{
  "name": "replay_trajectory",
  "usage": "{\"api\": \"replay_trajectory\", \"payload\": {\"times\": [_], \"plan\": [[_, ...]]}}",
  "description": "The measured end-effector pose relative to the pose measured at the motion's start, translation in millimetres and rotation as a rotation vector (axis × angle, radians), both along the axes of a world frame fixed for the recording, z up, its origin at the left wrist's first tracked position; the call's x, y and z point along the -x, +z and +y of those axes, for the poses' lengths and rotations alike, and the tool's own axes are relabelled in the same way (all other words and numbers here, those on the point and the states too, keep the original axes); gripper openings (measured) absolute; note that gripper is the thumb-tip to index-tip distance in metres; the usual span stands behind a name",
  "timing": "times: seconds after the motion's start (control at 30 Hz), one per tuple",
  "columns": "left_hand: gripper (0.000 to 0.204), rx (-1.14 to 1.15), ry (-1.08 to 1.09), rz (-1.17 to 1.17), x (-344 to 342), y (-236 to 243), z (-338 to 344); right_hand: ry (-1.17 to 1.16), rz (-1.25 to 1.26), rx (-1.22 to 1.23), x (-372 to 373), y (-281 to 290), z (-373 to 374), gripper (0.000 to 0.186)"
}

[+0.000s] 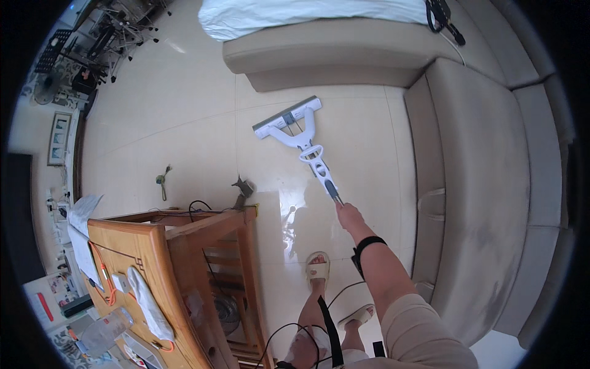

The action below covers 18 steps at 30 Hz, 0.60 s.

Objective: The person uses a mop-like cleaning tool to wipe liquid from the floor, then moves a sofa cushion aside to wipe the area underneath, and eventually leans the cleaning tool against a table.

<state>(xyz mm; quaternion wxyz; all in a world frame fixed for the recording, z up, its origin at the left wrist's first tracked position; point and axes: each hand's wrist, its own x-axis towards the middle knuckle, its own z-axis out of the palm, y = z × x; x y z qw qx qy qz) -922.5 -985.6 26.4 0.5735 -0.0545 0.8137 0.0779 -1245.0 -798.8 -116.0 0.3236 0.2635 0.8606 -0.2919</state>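
Observation:
My right hand (pixel 350 217) is closed round the handle of a white and grey sponge mop (pixel 315 161). The mop reaches forward and slightly left from my hand. Its wide head (pixel 287 117) rests on the pale tiled floor (pixel 184 135), a little short of the sofa's front section. A black strap circles my right wrist. My left hand is not in view.
A beige sofa (pixel 485 184) runs along the right and across the far side, with a white cloth (pixel 307 15) on it. At the lower left stands a wooden table (pixel 132 246) bearing a bottle, cables and papers. A green rope toy (pixel 161 181) lies on the floor. My sandalled feet (pixel 318 270) stand nearby.

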Motion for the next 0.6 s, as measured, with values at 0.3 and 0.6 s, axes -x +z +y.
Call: {"api": "replay_trajectory", "payload": {"times": [0.3,0.6], "plan": [[0.091,0.019,-0.146,-0.017,6.4,6.2,-0.5,-0.047,-0.251,-0.021,-226.4,-1.2,95.0,0.046],[0.085,0.155,-0.376,0.027,4.2,-6.5,-4.8,-0.248,-0.623,-0.042,-509.6,95.0,107.2,0.043]]}}
